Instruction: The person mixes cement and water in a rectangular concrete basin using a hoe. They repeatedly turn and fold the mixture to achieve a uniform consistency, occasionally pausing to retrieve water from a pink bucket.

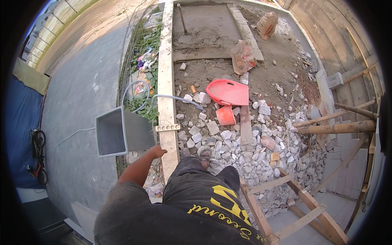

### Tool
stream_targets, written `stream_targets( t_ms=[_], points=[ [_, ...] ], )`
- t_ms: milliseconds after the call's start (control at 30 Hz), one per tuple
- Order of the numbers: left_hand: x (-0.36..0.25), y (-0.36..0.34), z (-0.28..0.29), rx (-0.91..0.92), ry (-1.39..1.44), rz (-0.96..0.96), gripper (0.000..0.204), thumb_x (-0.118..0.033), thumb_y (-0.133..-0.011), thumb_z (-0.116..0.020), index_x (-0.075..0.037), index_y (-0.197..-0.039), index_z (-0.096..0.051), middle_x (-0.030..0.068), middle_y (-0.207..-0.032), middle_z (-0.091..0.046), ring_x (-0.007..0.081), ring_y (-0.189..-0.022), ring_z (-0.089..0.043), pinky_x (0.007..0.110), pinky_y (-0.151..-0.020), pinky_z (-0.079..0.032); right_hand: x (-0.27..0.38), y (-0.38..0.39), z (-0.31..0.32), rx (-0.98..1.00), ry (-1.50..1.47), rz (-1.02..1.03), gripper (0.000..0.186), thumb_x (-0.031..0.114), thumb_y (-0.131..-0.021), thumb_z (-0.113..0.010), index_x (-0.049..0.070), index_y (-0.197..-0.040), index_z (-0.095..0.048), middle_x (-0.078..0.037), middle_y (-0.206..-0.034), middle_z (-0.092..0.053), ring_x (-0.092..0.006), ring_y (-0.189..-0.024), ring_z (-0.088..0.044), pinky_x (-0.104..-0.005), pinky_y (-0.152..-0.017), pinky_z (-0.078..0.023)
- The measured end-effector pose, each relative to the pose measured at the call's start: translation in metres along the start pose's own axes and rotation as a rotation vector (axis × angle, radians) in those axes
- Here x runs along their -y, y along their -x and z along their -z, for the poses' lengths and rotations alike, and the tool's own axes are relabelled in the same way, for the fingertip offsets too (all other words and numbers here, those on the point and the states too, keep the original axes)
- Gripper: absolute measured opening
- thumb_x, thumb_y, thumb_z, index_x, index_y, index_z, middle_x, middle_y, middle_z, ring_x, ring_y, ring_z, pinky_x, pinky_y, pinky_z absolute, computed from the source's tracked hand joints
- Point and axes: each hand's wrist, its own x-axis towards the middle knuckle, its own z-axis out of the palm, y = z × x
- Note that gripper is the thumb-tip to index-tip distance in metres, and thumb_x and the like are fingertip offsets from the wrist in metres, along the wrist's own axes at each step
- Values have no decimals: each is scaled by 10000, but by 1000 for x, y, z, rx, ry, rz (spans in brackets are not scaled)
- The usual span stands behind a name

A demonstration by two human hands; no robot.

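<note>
My left hand (156, 152) hangs low beside the pale wall top (167, 81), its fingers loosely curled, with the thumb side toward the wall. I see nothing in it. It overlaps the lower corner of a tall grey square bin (141, 128) in this view; whether they touch I cannot tell. The bin stands left of the wall and its mouth shows. A white power strip (168, 127) lies across the wall top just past the hand. My right hand is out of view. One sandalled foot (205, 155) is on the rubble.
Broken stones (232, 147) cover the ground ahead. A red scoop-shaped basin (228, 92) and a small red bucket (226, 115) lie there, near a grey hose (179, 98). Cement bags (267, 25) stand farther off. A wooden ladder-like frame (281, 183) and bamboo poles (337, 128) are on the right.
</note>
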Motion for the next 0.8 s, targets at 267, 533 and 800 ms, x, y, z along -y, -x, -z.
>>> stream_targets(
  t_ms=[267,533,800],
  points=[
    [-23,-1,-1,82,163,-38,714,-562,-815,-606,38,-1203,-633,256,-1294,-576,387,-1226,-534,411,-1033,-422,192,123,-54,-422,186,21,885,379,-782,-674,127,-1501,-223,-323,-1450,-280,-505,-1301,-329,-651,-921,-358],
    [3,-48,149,-188,626,-45,721,-427,-830,-702,57,-1328,-511,241,-1214,-632,315,-1122,-620,368,-959,-470,565,423,11,823,-1061,442,440,254,-890,-715,-61,-1172,-594,-135,-1089,-612,-196,-940,-610,-334,-856,-527],
    [137,-54,249,-578,960,310,593,-301,-857,-705,86,-1274,-536,167,-1114,-663,211,-882,-655,335,-739,-522,756,678,199,2521,-1857,850,506,159,-753,-735,23,-1224,-610,-165,-1024,-602,-260,-932,-580,-399,-875,-470]
  ],
)
